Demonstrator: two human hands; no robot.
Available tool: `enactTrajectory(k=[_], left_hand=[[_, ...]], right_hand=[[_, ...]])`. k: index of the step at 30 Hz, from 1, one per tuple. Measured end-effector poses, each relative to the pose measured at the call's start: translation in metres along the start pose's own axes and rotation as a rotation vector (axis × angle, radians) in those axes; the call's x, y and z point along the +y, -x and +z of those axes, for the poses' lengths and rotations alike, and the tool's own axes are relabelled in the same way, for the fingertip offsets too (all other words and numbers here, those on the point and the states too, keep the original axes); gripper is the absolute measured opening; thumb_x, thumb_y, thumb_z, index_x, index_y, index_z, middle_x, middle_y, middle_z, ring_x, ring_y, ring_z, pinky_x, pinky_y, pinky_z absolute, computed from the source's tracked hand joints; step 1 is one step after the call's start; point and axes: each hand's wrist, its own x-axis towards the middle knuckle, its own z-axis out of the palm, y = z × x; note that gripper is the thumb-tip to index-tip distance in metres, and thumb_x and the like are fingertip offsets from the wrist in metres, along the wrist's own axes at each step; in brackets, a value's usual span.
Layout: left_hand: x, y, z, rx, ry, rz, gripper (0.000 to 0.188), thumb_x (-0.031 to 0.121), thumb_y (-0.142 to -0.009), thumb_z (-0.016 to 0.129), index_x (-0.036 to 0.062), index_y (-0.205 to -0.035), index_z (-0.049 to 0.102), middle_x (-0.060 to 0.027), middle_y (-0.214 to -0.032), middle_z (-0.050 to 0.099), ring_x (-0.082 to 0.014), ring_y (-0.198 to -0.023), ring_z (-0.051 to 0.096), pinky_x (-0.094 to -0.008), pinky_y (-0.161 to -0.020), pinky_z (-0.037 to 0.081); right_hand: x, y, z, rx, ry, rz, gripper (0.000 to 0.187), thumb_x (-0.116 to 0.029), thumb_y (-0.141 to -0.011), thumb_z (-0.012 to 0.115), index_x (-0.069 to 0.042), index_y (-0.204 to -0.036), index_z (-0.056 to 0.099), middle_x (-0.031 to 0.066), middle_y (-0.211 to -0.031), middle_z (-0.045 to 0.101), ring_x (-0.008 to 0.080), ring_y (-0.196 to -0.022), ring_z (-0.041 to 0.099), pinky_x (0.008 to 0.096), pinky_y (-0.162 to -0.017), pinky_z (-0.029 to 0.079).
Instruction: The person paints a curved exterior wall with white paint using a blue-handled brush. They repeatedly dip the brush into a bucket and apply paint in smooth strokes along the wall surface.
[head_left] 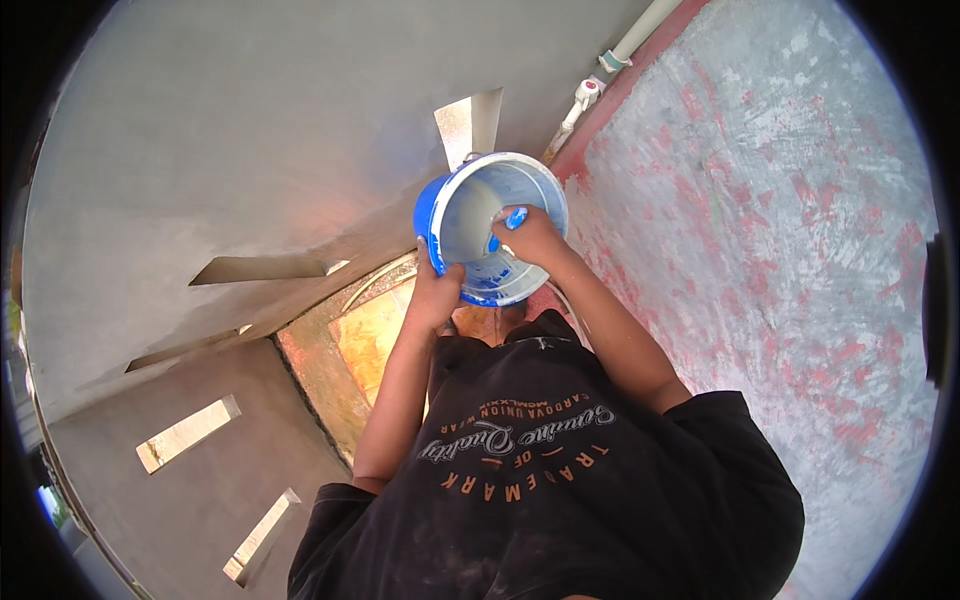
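Observation:
A blue bucket (428,208) with a paint-smeared whitish rim is tilted in front of me, its mouth facing up toward me. Pale whitish liquid (472,212) lies inside it. My left hand (437,293) grips the near left part of the rim, thumb and fingers on either side of the wall. Inside the mouth, my right hand (531,238) is closed round a blue-handled tool (515,219). The tool's working end is hidden, so its kind does not show.
A grey wall (260,130) with slot openings runs along the left and far side. To the right stands a wall (760,240) patched in grey-white and red. A white pipe with a valve (588,93) runs down the corner. Orange-tan floor (372,335) shows below.

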Motion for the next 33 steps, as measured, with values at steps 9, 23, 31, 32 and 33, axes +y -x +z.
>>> enactTrajectory(k=[9,23,31,32,33], left_hand=[[-0.008,-0.004,0.011,-0.024,-0.032,0.02,0.091,0.01,-0.092,0.054,-0.0002,-0.161,-0.005,-0.0239,-0.138,0.051,-0.029,-0.105,0.066,-0.036,-0.072,0.061],[0.004,-0.004,0.024,0.034,0.003,-0.015,0.068,0.005,-0.089,0.049,0.0086,-0.152,0.024,-0.0197,-0.12,0.059,-0.031,-0.099,0.069,-0.0423,-0.069,0.065],[-0.052,-0.051,0.022,0.136,-0.102,0.179,0.086,0.005,-0.09,0.05,0.0037,-0.161,0.002,-0.0194,-0.121,0.058,-0.0276,-0.089,0.067,-0.0421,-0.063,0.064],[-0.06,-0.057,0.021,0.148,-0.171,0.222,0.088,0.005,-0.09,0.05,0.0035,-0.161,-0.001,-0.02,-0.122,0.058,-0.0271,-0.09,0.067,-0.0411,-0.063,0.063],[-0.066,-0.061,0.02,0.161,-0.231,0.213,0.09,0.005,-0.09,0.05,0.0034,-0.161,-0.004,-0.0207,-0.124,0.057,-0.0265,-0.09,0.066,-0.0401,-0.063,0.062]], right_hand=[[0.016,-0.009,-0.019,0.015,0.002,-0.02,0.023,-0.024,-0.087,0.072,-0.003,-0.099,0.073,0.0073,-0.072,0.069,0.0153,-0.056,0.065,0.0312,-0.053,0.053],[-0.023,0.076,-0.096,-0.005,-0.197,-0.059,0.015,-0.013,-0.091,0.069,-0.002,-0.1,0.073,0.0062,-0.088,0.073,0.0123,-0.07,0.068,0.0281,-0.062,0.054],[0.004,0.084,-0.08,0.167,0.01,0.048,0.021,-0.02,-0.081,0.071,-0.001,-0.09,0.074,0.0154,-0.081,0.073,0.0255,-0.075,0.072,0.0366,-0.073,0.055],[0.005,0.083,-0.077,0.179,0.068,0.029,0.023,-0.023,-0.08,0.071,-0.002,-0.09,0.074,0.016,-0.081,0.073,0.0279,-0.077,0.072,0.0379,-0.074,0.055],[0.006,0.082,-0.074,0.182,0.123,0.023,0.025,-0.025,-0.08,0.071,-0.003,-0.09,0.074,0.0166,-0.082,0.073,0.0303,-0.078,0.072,0.0392,-0.075,0.056]])
